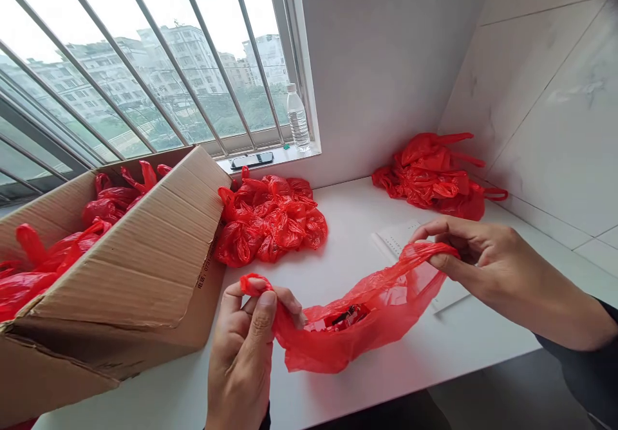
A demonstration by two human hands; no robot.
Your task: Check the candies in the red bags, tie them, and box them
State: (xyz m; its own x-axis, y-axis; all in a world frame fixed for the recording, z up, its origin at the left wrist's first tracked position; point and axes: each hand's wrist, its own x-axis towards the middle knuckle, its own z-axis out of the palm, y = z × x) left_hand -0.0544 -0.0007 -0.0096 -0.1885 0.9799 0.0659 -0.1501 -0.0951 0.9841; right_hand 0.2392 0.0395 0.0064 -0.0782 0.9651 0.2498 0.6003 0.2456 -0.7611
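A red plastic bag point(338, 346) is stretched between my two hands above the white table. My left hand point(246, 346) pinches one handle of it between thumb and fingers. The opposite handle is gripped by my right hand point(476, 253), thumb below and fingers above. Through the bag's mouth, small red and black items point(350, 316) show inside; what they are I cannot make out. Behind the bag, partly covered by it, a white printed sheet or booklet point(396, 237) lies on the table.
At left stands an open cardboard box point(159, 237) holding several red bags. A pile of knotted red bags point(273, 217) sits beside it, and another red heap point(434, 176) lies in the far right corner. A water bottle point(298, 121) and phone point(252, 160) rest on the sill.
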